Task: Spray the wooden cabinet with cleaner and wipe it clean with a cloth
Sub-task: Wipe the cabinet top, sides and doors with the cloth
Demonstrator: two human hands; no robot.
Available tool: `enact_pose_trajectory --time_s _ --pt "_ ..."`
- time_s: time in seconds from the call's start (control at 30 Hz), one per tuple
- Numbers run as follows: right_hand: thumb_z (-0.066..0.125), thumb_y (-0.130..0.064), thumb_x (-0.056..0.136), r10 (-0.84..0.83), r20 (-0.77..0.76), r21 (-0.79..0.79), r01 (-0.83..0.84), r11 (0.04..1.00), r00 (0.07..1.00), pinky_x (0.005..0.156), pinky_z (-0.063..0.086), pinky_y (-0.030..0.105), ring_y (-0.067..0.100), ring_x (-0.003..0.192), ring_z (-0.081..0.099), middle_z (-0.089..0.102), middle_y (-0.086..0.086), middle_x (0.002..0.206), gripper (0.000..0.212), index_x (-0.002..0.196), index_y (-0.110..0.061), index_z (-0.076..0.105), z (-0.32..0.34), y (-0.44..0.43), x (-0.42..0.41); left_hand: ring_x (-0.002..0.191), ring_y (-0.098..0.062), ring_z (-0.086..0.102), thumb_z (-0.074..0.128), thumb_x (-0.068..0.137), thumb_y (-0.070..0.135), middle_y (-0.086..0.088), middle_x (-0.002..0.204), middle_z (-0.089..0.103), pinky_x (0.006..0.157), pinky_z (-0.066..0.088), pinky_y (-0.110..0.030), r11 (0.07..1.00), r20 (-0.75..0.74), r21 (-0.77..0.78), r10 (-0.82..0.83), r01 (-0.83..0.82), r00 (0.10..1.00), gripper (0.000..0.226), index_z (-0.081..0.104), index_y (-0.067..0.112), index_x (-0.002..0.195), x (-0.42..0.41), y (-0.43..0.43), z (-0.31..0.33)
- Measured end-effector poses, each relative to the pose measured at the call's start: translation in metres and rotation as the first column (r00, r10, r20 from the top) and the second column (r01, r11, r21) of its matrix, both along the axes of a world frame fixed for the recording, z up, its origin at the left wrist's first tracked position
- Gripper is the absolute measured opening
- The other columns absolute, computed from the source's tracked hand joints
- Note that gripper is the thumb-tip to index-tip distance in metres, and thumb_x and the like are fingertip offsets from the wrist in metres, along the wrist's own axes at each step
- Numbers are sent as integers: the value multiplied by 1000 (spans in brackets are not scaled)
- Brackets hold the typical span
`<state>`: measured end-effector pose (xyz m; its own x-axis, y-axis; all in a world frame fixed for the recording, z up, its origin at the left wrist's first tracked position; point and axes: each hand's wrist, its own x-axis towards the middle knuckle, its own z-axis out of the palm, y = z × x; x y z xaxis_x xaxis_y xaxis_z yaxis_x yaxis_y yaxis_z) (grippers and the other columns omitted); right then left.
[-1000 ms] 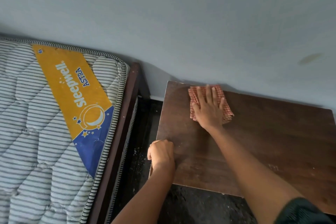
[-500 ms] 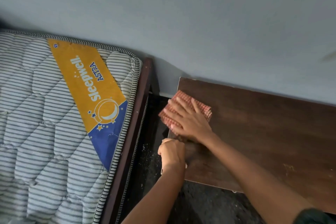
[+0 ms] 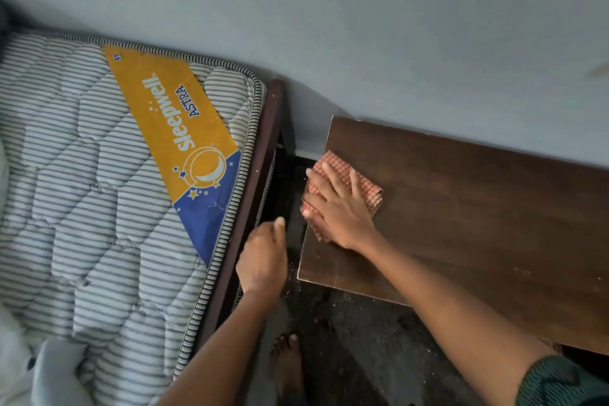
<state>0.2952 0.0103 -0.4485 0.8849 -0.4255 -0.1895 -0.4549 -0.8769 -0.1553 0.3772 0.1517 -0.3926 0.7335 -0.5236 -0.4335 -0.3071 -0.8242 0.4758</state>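
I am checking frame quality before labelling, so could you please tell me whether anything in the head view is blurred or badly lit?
Head view: the left hand is motion-blurred; the right hand and checked cloth are sharp; light is dim and even, no glare on the cabinet top.

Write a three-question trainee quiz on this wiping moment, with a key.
1. True or false: the right hand presses flat on the red-and-white checked cloth.
2. The cloth lies on the dark brown wooden cabinet top at: A) the edge nearest the striped quilted mattress, B) its middle, C) its far end.
3. Does the left hand touch the cabinet?
Key: 1 true; 2 A; 3 no, it is apart.
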Motion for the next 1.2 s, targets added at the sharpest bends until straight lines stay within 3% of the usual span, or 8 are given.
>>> enact_pose_trajectory --time_s 0.07,0.17,0.3,0.5,0.6,0.8,0.97,1.2 --pt "23 -52 95 24 29 20 -25 1000 999 110 -10 62 24 145 -6 12 -2 158 46 124 -31 52 -1 23 -10 89 -24 63 31 102 41 -4 93 66 69 43 -33 986 -65 -146 77 -86 995 39 60 15 98 9 6 -6" --pt "24 -50 96 96 -9 -59 -96 994 995 109 6 67 26 145 6 26 0 155 46 125 -30 53 -7 53 -23 80 -13 56 33 102 37 3 88 61 64 38 -28 983 -100 -181 18 -36 995 36 60 13 106 11 1 -6" --pt "22 -50 92 196 -53 -54 -199 978 979 108 15 67 28 145 8 31 1 153 48 122 -33 55 -13 78 -39 85 -21 55 30 103 35 2 82 57 63 35 -27 970 -173 -227 45 -84 984 35 55 14 91 1 -4 -8" --pt "21 -55 93 364 -73 -12 -366 931 929 113 -1 61 25 146 -6 9 1 158 54 142 -35 32 -3 51 -38 116 -22 51 28 102 40 -6 128 55 91 42 -36 974 17 -201 -105 106 994 44 53 14 128 -8 -8 -16" --pt "8 -58 92 180 -87 32 -178 983 980 113 -6 59 20 144 -16 -6 -6 158 60 147 -34 11 6 11 -18 119 -26 51 28 99 47 -8 133 53 93 43 -40 947 135 -215 -212 238 968 55 49 10 133 -5 -18 -13" --pt "-2 -64 85 -148 6 -33 148 988 989 113 1 61 23 146 -5 0 -3 159 69 147 -39 16 -7 -59 17 118 -30 52 52 95 22 -11 135 51 95 42 -42 858 336 -119 -439 500 833 41 49 9 134 14 -61 -22" --pt "22 -57 94 -367 75 10 367 930 927 113 -4 57 23 146 -6 2 -1 159 59 148 -36 11 -10 -90 23 123 -32 49 56 90 19 -11 135 52 100 39 -45 792 455 -45 -526 609 718 46 49 13 135 21 -98 -19" --pt "23 -53 97 -538 55 -14 540 842 841 114 -6 56 22 146 -8 0 -4 159 56 148 -38 8 -12 -127 -64 126 -29 47 58 86 15 -7 132 55 108 30 -50 725 500 18 -602 688 622 40 57 14 126 -23 -126 -19"
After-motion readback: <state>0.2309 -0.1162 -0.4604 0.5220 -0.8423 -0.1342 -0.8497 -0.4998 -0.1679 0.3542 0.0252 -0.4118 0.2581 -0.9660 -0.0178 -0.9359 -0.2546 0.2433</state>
